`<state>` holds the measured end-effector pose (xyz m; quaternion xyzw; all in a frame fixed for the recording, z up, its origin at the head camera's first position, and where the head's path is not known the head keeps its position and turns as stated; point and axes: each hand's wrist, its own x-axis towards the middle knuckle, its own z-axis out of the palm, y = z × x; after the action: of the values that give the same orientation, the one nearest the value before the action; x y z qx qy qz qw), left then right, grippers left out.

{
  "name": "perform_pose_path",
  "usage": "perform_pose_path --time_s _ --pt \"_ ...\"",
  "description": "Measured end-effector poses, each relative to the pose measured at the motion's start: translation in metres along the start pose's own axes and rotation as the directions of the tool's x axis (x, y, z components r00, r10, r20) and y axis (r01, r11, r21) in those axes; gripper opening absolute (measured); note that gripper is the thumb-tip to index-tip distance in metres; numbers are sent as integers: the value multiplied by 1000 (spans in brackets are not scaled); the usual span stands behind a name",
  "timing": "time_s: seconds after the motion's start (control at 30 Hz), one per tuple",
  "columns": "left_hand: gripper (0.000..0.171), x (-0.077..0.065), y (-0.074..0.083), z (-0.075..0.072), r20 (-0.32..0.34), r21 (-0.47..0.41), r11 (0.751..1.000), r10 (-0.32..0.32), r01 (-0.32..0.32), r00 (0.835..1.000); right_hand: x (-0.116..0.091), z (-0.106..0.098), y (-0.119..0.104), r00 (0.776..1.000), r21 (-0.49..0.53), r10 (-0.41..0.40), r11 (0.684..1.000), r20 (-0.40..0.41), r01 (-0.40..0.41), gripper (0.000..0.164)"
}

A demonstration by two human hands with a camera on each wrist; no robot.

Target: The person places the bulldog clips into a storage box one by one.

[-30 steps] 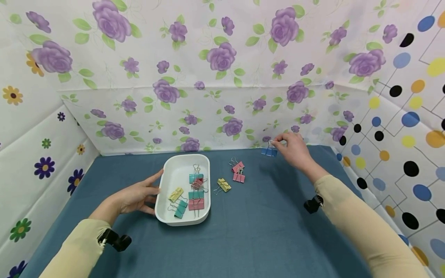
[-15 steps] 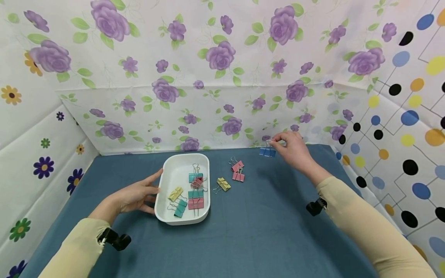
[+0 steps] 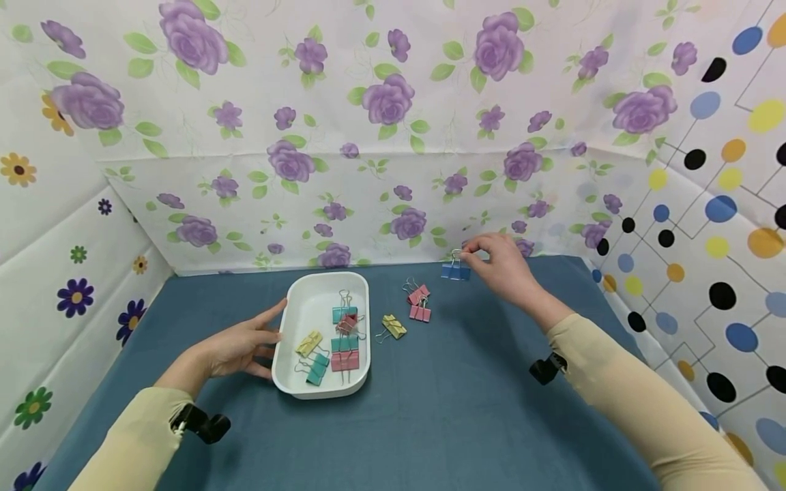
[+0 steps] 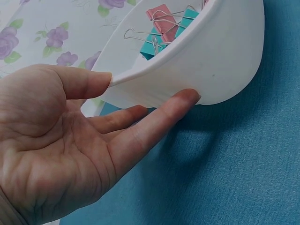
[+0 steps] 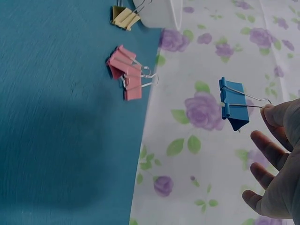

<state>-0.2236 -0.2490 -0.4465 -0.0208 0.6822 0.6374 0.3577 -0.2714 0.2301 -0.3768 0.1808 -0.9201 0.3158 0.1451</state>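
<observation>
My right hand (image 3: 505, 269) pinches a blue binder clip (image 3: 455, 271) by its wire handle, between thumb and forefinger. The clip hangs above the back edge of the table; in the right wrist view the other fingers are spread away from the blue clip (image 5: 234, 104). On the left, my left hand (image 3: 239, 349) lies against the outside of a white plastic tray (image 3: 302, 300). Seen from the left wrist, its thumb touches the rim and its extended fingers meet the lower wall of the tray (image 4: 220, 65). Teal, pink and yellow binder clips lie inside the tray.
Between tray and right hand, two pink binder clips (image 3: 420, 313) lie together on the blue cloth (image 3: 442, 409). A yellow binder clip (image 3: 394, 326) lies nearer the tray. A flowered sheet (image 3: 368, 204) rises along the back, with a dotted sheet (image 3: 694, 273) on the right.
My right hand has moved a little to the left with the blue binder clip, toward the pink clips. The left hand and the tray have stayed in place.
</observation>
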Motion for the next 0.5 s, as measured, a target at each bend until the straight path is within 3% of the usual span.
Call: perform_pose_path --time_s 0.2,0.5 --pt "67 0 -1 0 2 -1 1000 0 0 1000 3 7 -11 999 14 -34 999 -6 34 12" --pt "75 0 -1 -1 16 6 1000 9 -9 1000 9 23 -25 996 39 -83 996 10 83 13"
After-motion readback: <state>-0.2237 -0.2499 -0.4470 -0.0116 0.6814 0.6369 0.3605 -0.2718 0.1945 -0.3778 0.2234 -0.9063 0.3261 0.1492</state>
